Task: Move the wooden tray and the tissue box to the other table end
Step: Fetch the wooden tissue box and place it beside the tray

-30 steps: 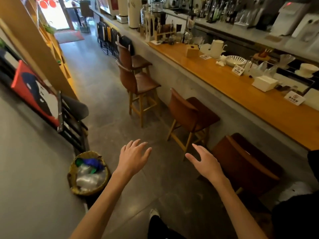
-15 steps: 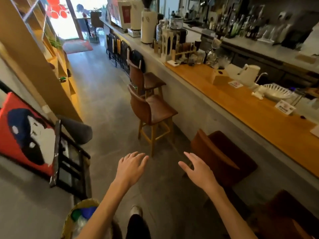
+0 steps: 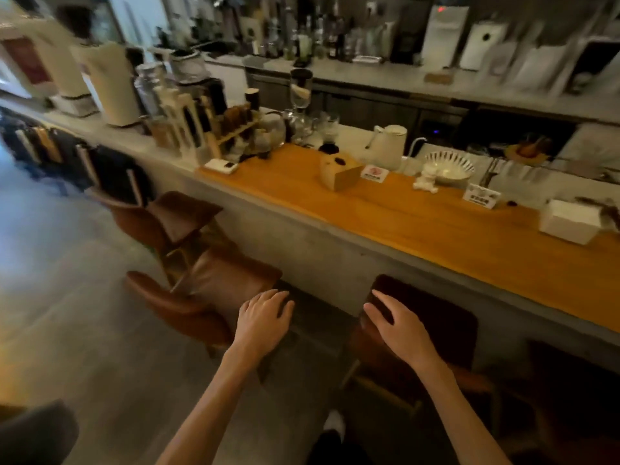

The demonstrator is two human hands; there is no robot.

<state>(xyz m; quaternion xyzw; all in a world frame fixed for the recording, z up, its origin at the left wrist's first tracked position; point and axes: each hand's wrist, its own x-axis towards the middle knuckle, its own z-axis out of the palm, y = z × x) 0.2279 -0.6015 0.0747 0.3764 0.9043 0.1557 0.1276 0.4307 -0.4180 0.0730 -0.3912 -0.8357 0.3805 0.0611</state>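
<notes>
Tissue box (image 3: 339, 174) sat on the wooden counter (image 3: 419, 226) near its left end, untouched. Wooden tray: couldn't ID for sure. Left hand (image 3: 263, 322) & right hand (image 3: 401, 328) were spread wide, empty, low over the stools, well short of counter. Judged: nothing moved yet.

head cam | single view | looks forward-down across stools (image 3: 231, 280) toward wooden counter (image 3: 419, 226) | tilted, blurred

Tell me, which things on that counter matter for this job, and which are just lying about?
For the job:
wooden tissue box
left hand and right hand, both empty

Just lying about:
white kettle
white box
shell-shaped dish
stools

No wooden tray is clearly visible.
</notes>
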